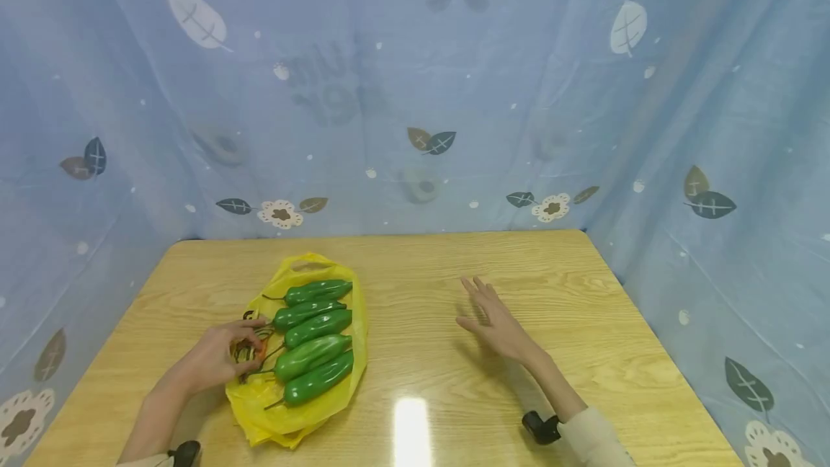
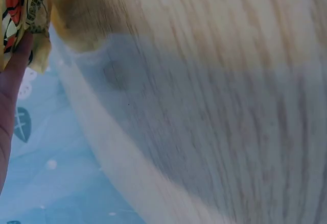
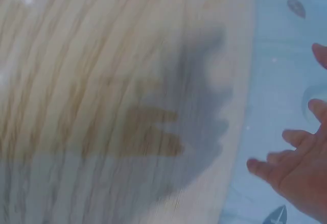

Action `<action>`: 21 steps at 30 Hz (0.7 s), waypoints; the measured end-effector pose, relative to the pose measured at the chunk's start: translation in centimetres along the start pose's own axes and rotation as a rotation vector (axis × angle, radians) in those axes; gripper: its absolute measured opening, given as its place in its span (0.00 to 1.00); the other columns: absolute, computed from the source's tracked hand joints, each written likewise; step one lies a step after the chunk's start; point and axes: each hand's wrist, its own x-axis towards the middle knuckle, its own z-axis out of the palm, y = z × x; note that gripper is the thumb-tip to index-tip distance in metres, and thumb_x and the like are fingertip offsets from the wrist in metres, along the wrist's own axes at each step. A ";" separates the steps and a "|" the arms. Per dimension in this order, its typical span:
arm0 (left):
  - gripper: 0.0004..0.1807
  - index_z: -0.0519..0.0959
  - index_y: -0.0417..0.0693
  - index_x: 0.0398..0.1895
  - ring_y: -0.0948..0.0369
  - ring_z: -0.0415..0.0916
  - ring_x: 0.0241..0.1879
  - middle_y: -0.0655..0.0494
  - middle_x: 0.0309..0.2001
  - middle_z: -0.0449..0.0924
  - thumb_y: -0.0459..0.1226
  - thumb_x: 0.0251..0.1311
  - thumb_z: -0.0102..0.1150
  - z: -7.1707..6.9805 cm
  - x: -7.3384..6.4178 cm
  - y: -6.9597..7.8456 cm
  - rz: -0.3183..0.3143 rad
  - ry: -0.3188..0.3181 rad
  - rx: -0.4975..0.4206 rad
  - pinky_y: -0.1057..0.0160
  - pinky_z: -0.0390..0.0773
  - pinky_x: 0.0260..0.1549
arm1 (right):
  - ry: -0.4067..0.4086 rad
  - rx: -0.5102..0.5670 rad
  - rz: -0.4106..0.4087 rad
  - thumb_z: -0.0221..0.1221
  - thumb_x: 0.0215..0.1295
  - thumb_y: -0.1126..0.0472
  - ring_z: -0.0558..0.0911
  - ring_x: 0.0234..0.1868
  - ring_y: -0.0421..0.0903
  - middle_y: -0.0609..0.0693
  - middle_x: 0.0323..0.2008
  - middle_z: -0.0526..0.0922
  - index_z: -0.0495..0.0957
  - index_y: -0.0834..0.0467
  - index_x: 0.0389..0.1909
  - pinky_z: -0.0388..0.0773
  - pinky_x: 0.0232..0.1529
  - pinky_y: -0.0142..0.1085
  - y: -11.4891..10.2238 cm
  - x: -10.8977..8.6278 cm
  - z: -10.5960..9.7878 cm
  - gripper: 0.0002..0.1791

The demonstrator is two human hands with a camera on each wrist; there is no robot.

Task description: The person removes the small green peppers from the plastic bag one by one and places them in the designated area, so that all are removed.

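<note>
Several long green chili peppers (image 1: 318, 353) lie side by side on a flattened yellow plastic bag (image 1: 305, 420), stems toward the left. At the bag's left edge my left hand (image 1: 210, 360) curls its thumb and fingers round a bunched, printed part of the plastic, close to the pepper stems. That crumpled printed part of the bag (image 2: 38, 9) shows in the left wrist view, with a finger against it. My right hand (image 1: 496, 326) is held over the table right of the bag, fingers spread and holding nothing; in the right wrist view the same hand (image 3: 301, 168) appears at the right edge.
The wood-grain table (image 1: 415, 294) carries the bag on its left half. A blue curtain (image 1: 389, 92) with leaf and flower prints hangs behind the table and along both sides. Each wrist wears a small black device, such as the right one (image 1: 541, 427).
</note>
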 end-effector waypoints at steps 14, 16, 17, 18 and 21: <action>0.12 0.80 0.63 0.24 0.37 0.74 0.52 0.38 0.55 0.76 0.35 0.44 0.74 0.1 -0.1 0.0 0.038 0.027 -0.005 0.41 0.75 0.44 | -0.095 0.756 -0.161 0.57 0.66 0.70 0.58 0.70 0.60 0.64 0.71 0.57 0.61 0.68 0.68 0.64 0.63 0.46 -2.1 1.5 1.6 0.30; 0.13 0.79 0.64 0.22 0.38 0.75 0.51 0.39 0.55 0.77 0.35 0.43 0.75 0.2 -0.1 -0.1 0.050 0.035 0.002 0.43 0.76 0.42 | -0.113 0.810 -0.183 0.57 0.65 0.71 0.60 0.69 0.61 0.66 0.70 0.57 0.61 0.70 0.67 0.66 0.62 0.43 -2.3 1.9 2.0 0.30; 0.14 0.78 0.65 0.21 0.38 0.75 0.51 0.39 0.55 0.77 0.35 0.43 0.75 0.2 -0.2 -0.1 0.051 0.039 0.005 0.43 0.77 0.42 | -0.125 0.824 -0.192 0.57 0.65 0.71 0.61 0.69 0.62 0.66 0.70 0.58 0.61 0.71 0.67 0.67 0.61 0.43 -2.4 2.1 2.2 0.30; 0.14 0.78 0.65 0.21 0.38 0.75 0.51 0.39 0.55 0.77 0.35 0.43 0.75 0.3 -0.2 -0.1 0.051 0.042 0.003 0.44 0.77 0.41 | -0.139 0.839 -0.196 0.58 0.65 0.71 0.61 0.68 0.62 0.65 0.70 0.59 0.62 0.70 0.67 0.67 0.61 0.44 -2.5 2.4 2.5 0.30; 0.14 0.78 0.65 0.21 0.38 0.75 0.51 0.39 0.55 0.77 0.35 0.44 0.75 0.4 -0.3 -0.3 0.044 0.045 -0.001 0.44 0.77 0.41 | -0.194 0.872 -0.209 0.60 0.62 0.71 0.63 0.67 0.62 0.64 0.69 0.62 0.63 0.70 0.66 0.67 0.60 0.49 -2.6 3.1 3.3 0.31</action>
